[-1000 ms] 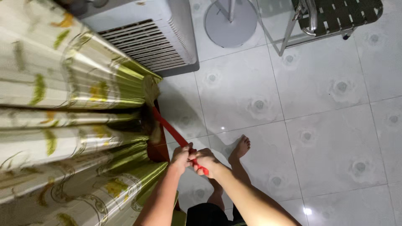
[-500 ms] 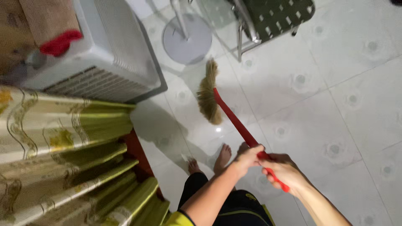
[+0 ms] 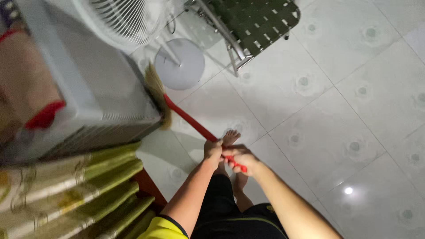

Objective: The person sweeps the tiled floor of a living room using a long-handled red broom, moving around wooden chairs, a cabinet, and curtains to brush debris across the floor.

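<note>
I hold a broom with a red handle (image 3: 188, 121) in both hands. My left hand (image 3: 213, 151) grips the handle higher up, and my right hand (image 3: 241, 159) grips it just behind, near the end. The straw-coloured bristle head (image 3: 157, 90) rests on the white tiled floor against the side of a grey air cooler (image 3: 84, 102). My bare feet (image 3: 230, 138) stand on the tiles under my hands.
A pedestal fan stands behind the cooler, with its round base (image 3: 180, 63) on the floor. A metal-framed chair with a green woven seat (image 3: 256, 22) is at the top. Green and cream curtains (image 3: 75, 194) hang at the lower left. White tiles (image 3: 345, 115) spread to the right.
The broom head has swept from under the curtain out across the tiles and up against the cooler's side. My view has swung left and up, and both hands kept their grip.
</note>
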